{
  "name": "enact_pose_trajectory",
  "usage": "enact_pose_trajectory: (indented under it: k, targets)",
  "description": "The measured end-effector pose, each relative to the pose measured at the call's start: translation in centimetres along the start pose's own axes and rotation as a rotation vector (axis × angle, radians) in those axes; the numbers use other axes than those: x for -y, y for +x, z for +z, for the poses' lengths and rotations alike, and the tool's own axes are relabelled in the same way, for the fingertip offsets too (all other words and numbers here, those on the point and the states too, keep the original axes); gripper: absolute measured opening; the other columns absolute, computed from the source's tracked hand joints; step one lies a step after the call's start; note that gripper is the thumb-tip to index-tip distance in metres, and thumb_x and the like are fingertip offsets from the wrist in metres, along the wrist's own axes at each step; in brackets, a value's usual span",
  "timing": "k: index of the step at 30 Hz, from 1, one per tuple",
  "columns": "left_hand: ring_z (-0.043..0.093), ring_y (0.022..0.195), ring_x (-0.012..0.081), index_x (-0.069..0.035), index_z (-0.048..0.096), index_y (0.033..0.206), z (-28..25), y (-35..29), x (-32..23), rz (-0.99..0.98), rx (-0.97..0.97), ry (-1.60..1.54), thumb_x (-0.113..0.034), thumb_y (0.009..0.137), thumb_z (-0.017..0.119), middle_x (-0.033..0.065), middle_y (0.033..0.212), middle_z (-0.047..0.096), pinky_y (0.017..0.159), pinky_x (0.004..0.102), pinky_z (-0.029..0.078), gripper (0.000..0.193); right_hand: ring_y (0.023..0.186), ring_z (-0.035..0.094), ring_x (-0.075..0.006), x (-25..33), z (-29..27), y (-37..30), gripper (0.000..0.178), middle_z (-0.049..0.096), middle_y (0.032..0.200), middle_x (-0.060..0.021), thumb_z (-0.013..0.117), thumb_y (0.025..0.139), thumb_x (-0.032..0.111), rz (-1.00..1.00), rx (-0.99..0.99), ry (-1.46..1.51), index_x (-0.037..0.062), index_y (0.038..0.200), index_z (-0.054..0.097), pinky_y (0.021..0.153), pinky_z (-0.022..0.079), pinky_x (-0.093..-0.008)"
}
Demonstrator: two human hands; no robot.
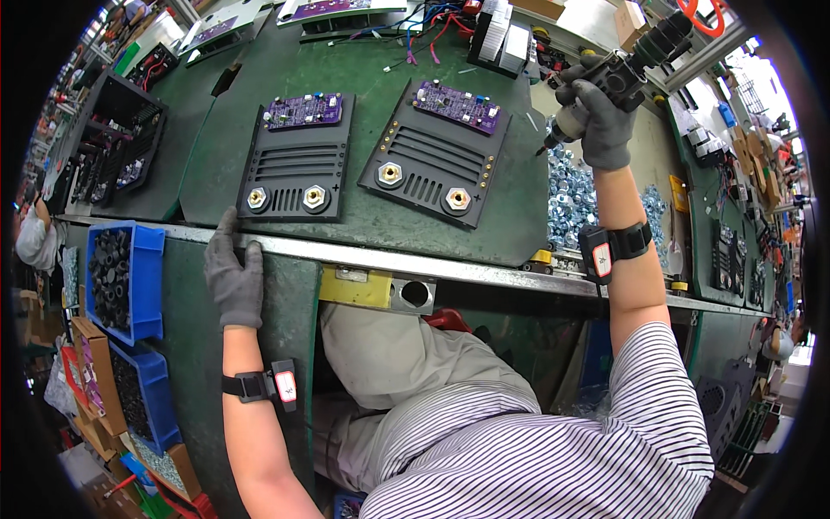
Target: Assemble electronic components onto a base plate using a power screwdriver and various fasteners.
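Toward the left end of the green work surface (pixel 367 112), we had a black equipment enclosure (pixel 130 95) with electronic parts visible inside. Below the near edge, we had a blue bin (pixel 149 285) filled with black plastic parts (pixel 110 272); a second blue bin (pixel 161 402) stood next to it, nearer our body.

We rested our gloved left hand (pixel 233 281) at the metal edging (pixel 484 271) of the near edge. The index finger was extended, its tip at the near left corner of the left panel (pixel 294 160); we could not tell whether it made contact. The thumb was spread from the index finger. We could not tell the set of the remaining fingers.

The left panel, black and slotted, lay close to the near edge. It carried a purple circuit board (pixel 303 112) at its far end and two hex nuts (pixel 316 197) at its near end. Apart from it, to the right, we had the right panel (pixel 432 156), similarly equipped and turned at an angle to the near edge.

Beside the right edge, silver fasteners (pixel 571 195) lay heaped. We held a power driver (pixel 622 80) in our gloved right hand (pixel 601 121), fingers curled around its body, with the bit pointing left and toward the near edge.
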State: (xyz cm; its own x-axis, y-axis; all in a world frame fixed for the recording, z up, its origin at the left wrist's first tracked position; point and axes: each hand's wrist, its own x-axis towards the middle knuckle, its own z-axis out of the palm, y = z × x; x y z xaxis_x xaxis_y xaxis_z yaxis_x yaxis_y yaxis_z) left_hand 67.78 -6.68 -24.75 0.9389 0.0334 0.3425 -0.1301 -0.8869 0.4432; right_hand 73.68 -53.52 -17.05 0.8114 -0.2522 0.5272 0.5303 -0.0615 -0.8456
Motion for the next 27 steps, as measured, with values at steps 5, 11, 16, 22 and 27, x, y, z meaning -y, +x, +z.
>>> enact_pose_trajectory:
  k: [5, 11, 16, 22, 27]
  targets:
    - [0.048, 0.113, 0.0245, -0.015, 0.046, 0.131, -0.15, 0.1, -0.14, -0.008, 0.002, 0.025, -0.014, 0.078, 0.059, 0.0054, 0.125, 0.053, 0.102, 0.0356, 0.034, 0.055, 0.071, 0.062, -0.0195, -0.23, 0.27, 0.25, 0.03, 0.062, 0.087, -0.0109, 0.06, 0.076, 0.007, 0.036, -0.005, -0.014, -0.0005, 0.105, 0.054, 0.065, 0.053, -0.0317]
    - [0.049, 0.112, 0.0249, -0.015, 0.046, 0.13, -0.09, 0.12, -0.16, -0.009, 0.006, 0.028, -0.013, 0.077, 0.06, 0.0062, 0.124, 0.053, 0.101, 0.0359, 0.035, 0.055, 0.072, 0.06, -0.0195, -0.46, 0.18, 0.19, 0.028, 0.06, 0.085, -0.011, 0.06, 0.076, 0.008, 0.047, 0.017, 0.006, -0.0013, 0.102, 0.055, 0.069, 0.052, -0.0311]
    - [0.05, 0.108, 0.0272, -0.017, 0.048, 0.129, 0.1, 0.18, 0.58, 0.023, -0.021, -0.003, -0.015, 0.076, 0.06, 0.0096, 0.114, 0.056, 0.097, 0.0386, 0.037, 0.054, 0.077, 0.061, -0.0184, -0.65, 0.11, 0.27, 0.029, 0.06, 0.088, -0.0105, 0.059, 0.078, 0.007, 0.035, 0.09, 0.052, -0.0024, 0.105, 0.055, 0.07, 0.051, -0.0306]
    - [0.05, 0.108, 0.0265, -0.022, 0.049, 0.127, -0.16, 0.04, 0.28, -0.033, -0.045, 0.062, -0.023, 0.076, 0.06, 0.0079, 0.115, 0.055, 0.097, 0.0411, 0.035, 0.053, 0.077, 0.062, -0.0181, -0.64, 0.32, 0.21, 0.031, 0.063, 0.091, -0.0113, 0.061, 0.078, 0.01, 0.064, 0.109, 0.003, -0.0022, 0.107, 0.056, 0.07, 0.051, -0.0309]
    - [0.049, 0.111, 0.0258, -0.014, 0.047, 0.129, -0.47, 0.03, -0.1, -0.044, -0.002, 0.084, -0.014, 0.078, 0.06, 0.0082, 0.121, 0.054, 0.1, 0.0364, 0.035, 0.053, 0.076, 0.062, -0.0179, -0.86, 0.4, 0.33, 0.033, 0.064, 0.092, -0.012, 0.06, 0.079, 0.01, 0.103, 0.069, -0.015, -0.0018, 0.109, 0.056, 0.07, 0.051, -0.0308]
